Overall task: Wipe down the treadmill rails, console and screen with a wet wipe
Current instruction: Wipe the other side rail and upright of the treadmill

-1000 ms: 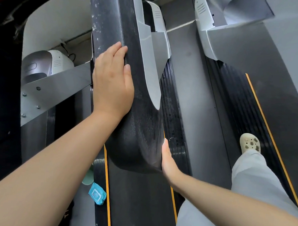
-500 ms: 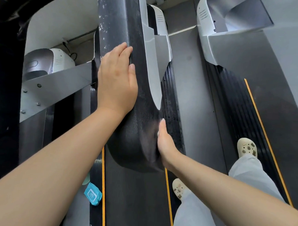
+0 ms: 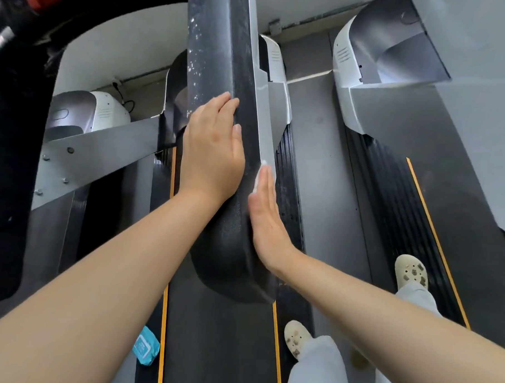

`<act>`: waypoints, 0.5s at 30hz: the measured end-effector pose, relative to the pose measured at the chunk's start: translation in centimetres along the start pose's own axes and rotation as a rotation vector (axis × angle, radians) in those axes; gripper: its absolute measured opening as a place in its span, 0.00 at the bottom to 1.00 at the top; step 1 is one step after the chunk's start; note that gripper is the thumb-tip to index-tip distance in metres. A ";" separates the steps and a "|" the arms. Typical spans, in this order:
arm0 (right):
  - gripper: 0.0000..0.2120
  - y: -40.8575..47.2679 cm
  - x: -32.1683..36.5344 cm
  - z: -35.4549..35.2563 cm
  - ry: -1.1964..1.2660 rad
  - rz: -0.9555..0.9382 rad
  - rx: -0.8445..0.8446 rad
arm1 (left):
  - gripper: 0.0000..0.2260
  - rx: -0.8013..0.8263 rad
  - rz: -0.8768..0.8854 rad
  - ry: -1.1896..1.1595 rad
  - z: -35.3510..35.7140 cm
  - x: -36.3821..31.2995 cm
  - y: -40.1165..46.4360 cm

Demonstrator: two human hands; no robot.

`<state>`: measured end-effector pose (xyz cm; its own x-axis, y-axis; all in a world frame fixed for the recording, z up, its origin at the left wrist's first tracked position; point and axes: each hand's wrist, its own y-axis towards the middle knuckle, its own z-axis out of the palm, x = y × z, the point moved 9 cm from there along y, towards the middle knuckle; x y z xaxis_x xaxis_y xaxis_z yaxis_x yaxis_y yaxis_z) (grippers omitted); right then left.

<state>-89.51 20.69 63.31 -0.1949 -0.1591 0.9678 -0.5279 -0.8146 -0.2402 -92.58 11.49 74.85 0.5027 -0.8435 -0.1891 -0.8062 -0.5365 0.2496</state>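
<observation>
Room: two treadmills side by side, grey floor (image 3: pixel 318 171) between.
My left hand (image 3: pixel 212 149): flat atop the black rail (image 3: pixel 220 233).
My right hand (image 3: pixel 266 212): straight fingers pressing one white wipe (image 3: pixel 259 177) against the rail's side.
Floor: one blue wipe pack (image 3: pixel 145 346).

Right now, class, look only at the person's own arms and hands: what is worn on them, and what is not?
Both forearms are bare to the frame's edge: no sleeves, gloves, watch, rings or bracelets show on the left hand or right hand.

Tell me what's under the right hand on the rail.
A sliver of white wet wipe shows past the right hand's fingers, pressed to the black rail. The palm covers the rest.
</observation>
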 end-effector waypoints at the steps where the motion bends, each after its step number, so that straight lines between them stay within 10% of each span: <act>1: 0.26 0.0 0.5 0.1 -0.060 -0.047 0.013 | 0.25 -0.003 -0.001 -0.001 0.0 0.0 0.0; 15: 0.28 -1.6 3.9 1.0 -0.550 -0.244 0.056 | 0.21 -0.001 -0.129 -0.435 -1.9 2.1 -1.1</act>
<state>-88.57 20.83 67.58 0.3901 -0.2172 0.8948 -0.4564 -0.8896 -0.0170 -90.05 10.26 76.03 0.4213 -0.6800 -0.6001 -0.7448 -0.6370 0.1989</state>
